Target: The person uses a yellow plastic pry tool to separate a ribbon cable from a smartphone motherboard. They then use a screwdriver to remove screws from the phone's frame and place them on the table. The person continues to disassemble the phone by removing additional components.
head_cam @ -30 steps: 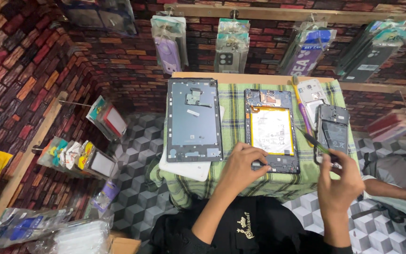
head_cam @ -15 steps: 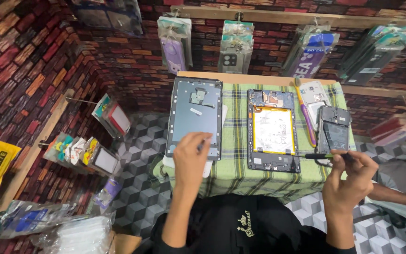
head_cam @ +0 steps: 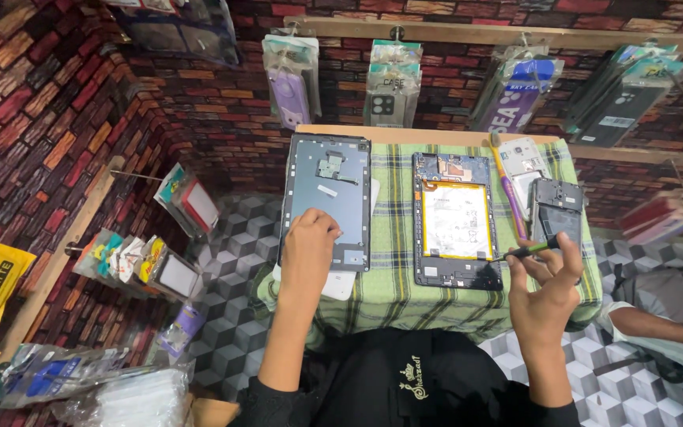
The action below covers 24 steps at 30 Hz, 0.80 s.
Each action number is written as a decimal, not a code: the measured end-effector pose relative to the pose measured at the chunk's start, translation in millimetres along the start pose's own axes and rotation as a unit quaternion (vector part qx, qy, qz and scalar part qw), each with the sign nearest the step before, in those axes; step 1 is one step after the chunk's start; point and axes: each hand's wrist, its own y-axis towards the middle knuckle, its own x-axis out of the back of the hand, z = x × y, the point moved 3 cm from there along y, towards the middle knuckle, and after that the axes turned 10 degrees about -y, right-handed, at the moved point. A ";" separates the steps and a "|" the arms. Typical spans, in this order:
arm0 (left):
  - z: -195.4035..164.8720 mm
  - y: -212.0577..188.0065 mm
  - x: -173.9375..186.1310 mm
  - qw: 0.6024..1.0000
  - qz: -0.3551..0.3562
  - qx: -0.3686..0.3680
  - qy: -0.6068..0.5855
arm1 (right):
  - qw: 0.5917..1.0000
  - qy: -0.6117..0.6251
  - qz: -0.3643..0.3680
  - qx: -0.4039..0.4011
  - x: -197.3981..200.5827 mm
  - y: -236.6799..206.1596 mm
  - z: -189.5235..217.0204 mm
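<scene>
The tablet already lies apart in two pieces: its grey back cover [head_cam: 327, 198] sits under the left hand [head_cam: 307, 249], whose curled fingers press on the cover's lower left part without lifting it, and the opened tablet body [head_cam: 456, 221], its pale battery and boards exposed, lies between the two hands. The right hand [head_cam: 545, 289] pinches a thin screwdriver [head_cam: 525, 251], tip pointing toward the body's lower right corner; whether it touches a screw there cannot be told. Nothing shows the battery or boards removed, so the inner work looks undone. Beyond the right hand lie a stripped phone [head_cam: 556, 212] and a purple tool [head_cam: 506, 188]. The checked cloth [head_cam: 393, 277] is crowded, with bare room only along its near edge, by the hands.
</scene>
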 end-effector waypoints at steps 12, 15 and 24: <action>-13.9 -7.8 7.5 1.000 0.025 -0.002 -0.017 | 1.000 -0.002 0.000 0.019 -1.2 -2.6 -0.3; -24.6 -13.2 8.2 0.997 0.077 -0.030 -0.006 | 1.000 0.003 0.000 0.024 -1.4 -3.0 1.0; -26.3 -15.2 1.6 0.983 0.124 -0.117 0.070 | 1.000 0.011 -0.003 0.024 -0.2 -4.3 3.6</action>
